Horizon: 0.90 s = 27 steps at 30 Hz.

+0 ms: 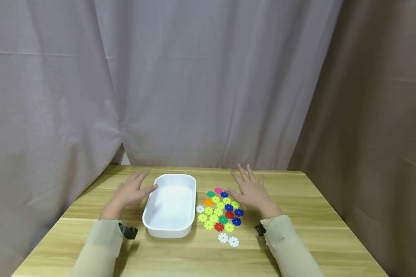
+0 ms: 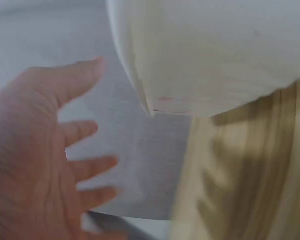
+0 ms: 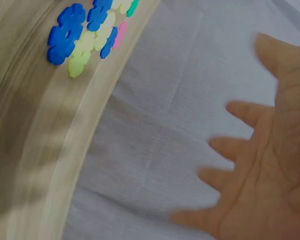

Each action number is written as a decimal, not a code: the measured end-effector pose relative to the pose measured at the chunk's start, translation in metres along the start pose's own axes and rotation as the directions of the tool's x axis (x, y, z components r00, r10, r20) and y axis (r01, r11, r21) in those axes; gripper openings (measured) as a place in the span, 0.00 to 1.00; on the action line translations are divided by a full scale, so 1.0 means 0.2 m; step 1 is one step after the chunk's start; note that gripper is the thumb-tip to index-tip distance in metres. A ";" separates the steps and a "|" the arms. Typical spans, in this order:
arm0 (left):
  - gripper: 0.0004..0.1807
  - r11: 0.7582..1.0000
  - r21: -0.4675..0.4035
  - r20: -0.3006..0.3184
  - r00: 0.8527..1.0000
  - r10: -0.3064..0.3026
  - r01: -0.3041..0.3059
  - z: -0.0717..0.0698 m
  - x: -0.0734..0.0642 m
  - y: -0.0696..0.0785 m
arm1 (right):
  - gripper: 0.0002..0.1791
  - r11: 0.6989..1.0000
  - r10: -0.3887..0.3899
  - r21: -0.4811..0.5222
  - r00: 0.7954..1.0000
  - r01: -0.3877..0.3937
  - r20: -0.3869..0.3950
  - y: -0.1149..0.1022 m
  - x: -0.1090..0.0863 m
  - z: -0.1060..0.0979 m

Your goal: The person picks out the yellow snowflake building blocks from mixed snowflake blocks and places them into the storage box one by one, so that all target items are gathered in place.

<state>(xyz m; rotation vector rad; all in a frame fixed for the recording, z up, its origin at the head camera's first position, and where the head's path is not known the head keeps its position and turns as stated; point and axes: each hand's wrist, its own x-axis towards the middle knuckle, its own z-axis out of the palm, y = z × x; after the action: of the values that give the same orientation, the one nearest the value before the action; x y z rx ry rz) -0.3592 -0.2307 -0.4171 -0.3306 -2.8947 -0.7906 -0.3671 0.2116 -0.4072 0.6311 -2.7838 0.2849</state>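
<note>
A white rectangular tub [image 1: 169, 232] stands left of the table's middle. Beside its left wall is my left hand [image 1: 128, 194], fingers spread, thumb tip overlapping the rim in the head view. In the left wrist view that hand [image 2: 45, 150] holds nothing, apart from the tub's outer wall [image 2: 205, 65]. Several flat, notched plastic discs lie loose to the right of the tub, among them an orange disc [image 1: 208, 202], a red disc [image 1: 219, 227] and a blue disc [image 3: 65, 35]. Over their right side my right hand [image 1: 253, 194] hovers with fingers spread, palm bare in the right wrist view.
The discs and the tub share a light wooden table [image 1: 180, 256]. Grey curtains [image 1: 208, 84] hang right behind its far edge and along the right side. Two white discs [image 1: 234, 241] sit nearest the front of the group. Both wrists wear black straps with small cameras [image 1: 129, 232].
</note>
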 end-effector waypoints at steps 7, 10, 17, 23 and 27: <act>0.43 0.788 -0.602 0.204 0.979 -0.010 0.133 0.09 0.12 -0.14 | 0.24 0.920 -0.095 0.392 0.968 -0.004 0.233 0.05 0.10 0.00; 0.42 0.596 -0.771 0.267 0.964 -0.015 0.223 0.16 0.17 -0.17 | 0.19 0.901 -0.093 0.434 0.963 -0.027 0.253 0.04 0.15 0.04; 0.38 0.518 -0.823 0.256 0.966 -0.026 0.232 0.31 0.14 -0.19 | 0.13 0.852 -0.098 0.517 0.944 -0.084 0.315 -0.06 0.18 0.22; 0.35 0.478 -0.849 0.238 0.971 -0.035 0.225 0.37 0.08 -0.19 | 0.10 0.920 -0.094 0.391 0.946 -0.037 0.311 -0.10 0.19 0.34; 0.35 0.470 -0.858 0.216 0.976 -0.038 0.208 0.39 0.06 -0.17 | 0.11 0.923 -0.061 0.379 0.941 -0.074 0.332 -0.10 0.18 0.37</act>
<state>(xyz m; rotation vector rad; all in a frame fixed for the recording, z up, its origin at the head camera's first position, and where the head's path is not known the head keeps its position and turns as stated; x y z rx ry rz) -0.3842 -0.2164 -0.4974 -0.2596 -2.3427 -2.3754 -0.4066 0.1616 -0.4631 0.8293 -3.0827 0.8171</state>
